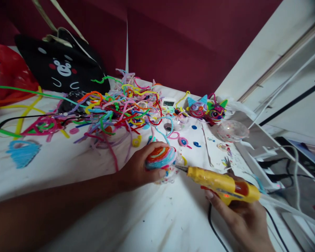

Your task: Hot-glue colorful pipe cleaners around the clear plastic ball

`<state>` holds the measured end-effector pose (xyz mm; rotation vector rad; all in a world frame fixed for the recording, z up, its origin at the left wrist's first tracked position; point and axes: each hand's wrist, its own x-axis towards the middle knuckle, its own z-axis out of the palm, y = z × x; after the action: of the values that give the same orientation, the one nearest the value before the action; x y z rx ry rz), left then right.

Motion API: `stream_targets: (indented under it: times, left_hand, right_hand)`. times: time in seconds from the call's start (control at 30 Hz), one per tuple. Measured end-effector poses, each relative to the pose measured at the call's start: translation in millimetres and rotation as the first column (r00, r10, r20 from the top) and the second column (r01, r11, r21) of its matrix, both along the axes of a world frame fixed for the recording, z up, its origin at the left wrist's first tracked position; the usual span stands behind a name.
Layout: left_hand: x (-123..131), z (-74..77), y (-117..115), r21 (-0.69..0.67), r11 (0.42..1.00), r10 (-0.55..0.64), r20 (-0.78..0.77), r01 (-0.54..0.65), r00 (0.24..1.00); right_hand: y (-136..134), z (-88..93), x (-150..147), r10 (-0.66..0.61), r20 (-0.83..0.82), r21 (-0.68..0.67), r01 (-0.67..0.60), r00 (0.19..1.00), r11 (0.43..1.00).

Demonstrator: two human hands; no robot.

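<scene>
My left hand [138,168] is closed round a small dome-shaped piece [161,159] wrapped in coiled pipe cleaners of orange, blue and pink, holding it on the white cloth [147,217]. My right hand [238,213] grips a yellow glue gun [220,182], a finger at its trigger. The gun's metal nozzle points left and nearly touches the right edge of the coiled piece. A black cord runs down from the gun.
A heap of coloured pipe cleaners [120,112] lies behind the hands. Two finished cat-face figures [206,109] and a clear plastic dome [232,130] stand at the right. A black bear-face bag [61,68] and a red bag [7,75] sit at the back left.
</scene>
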<state>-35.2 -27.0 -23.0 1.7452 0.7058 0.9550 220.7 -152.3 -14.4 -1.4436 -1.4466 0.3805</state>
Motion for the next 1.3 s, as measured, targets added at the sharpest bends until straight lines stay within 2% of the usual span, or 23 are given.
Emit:
stream_targets:
  times: [0.1, 0.2, 0.3, 0.43, 0.53, 0.77, 0.9, 1.07, 1.17, 1.3]
  left_hand:
    - [-0.2, -3.1, 1.1, 0.008, 1.0, -0.006, 0.003, 0.006, 1.0]
    - [-0.2, -4.7, 1.1, 0.014, 1.0, 0.002, 0.013, -0.002, 1.0]
    - [-0.3, -5.5, 1.0, 0.018, 1.0, 0.005, 0.008, -0.005, 1.0]
    - [-0.8, -7.3, 1.2, 0.029, 1.0, 0.002, 0.007, -0.002, 1.0]
    - [-0.4, -8.2, 0.9, 0.049, 0.999, 0.012, 0.024, -0.013, 1.0]
    - [0.5, -5.5, 0.3, 0.048, 0.999, 0.014, -0.005, -0.013, 1.0]
    - [0.6, -6.3, 0.0, 0.053, 0.998, 0.02, 0.006, -0.02, 1.0]
    - [1.1, -4.6, -0.2, 0.046, 0.999, 0.007, 0.005, -0.007, 1.0]
    - [0.6, -2.9, -0.6, 0.031, 1.0, 0.004, 0.023, -0.005, 1.0]
    - [-0.2, -2.4, -2.2, 0.032, 0.999, 0.006, 0.022, -0.006, 1.0]
  right_hand:
    - [0.8, -5.1, 6.7, 0.039, 0.152, 0.098, -0.054, 0.988, 0.994]
    - [2.6, -3.7, 8.7, 0.082, 0.259, 0.13, -0.119, 0.962, 0.984]
    - [3.8, -1.1, 6.5, 0.139, 0.308, 0.096, -0.177, 0.941, 0.98]
    - [1.8, 1.4, 2.9, 0.121, 0.308, 0.002, -0.128, 0.944, 0.992]
    - [-0.2, 5.4, 0.3, 0.19, 0.371, -0.024, -0.195, 0.909, 0.98]
    - [-2.8, 2.1, -10.3, 0.24, 0.231, -0.078, -0.227, 0.943, 0.971]
    - [-3.7, -2.9, -8.0, 0.308, 0.214, -0.107, -0.291, 0.927, 0.951]
    - [-3.7, 0.4, -8.8, 0.327, 0.21, -0.145, -0.301, 0.921, 0.943]
    - [-5.1, 1.1, -9.0, 0.297, 0.198, -0.14, -0.273, 0.934, 0.952]
    - [-8.8, -1.3, -4.9, 0.174, 0.22, -0.151, -0.142, 0.96, 0.978]
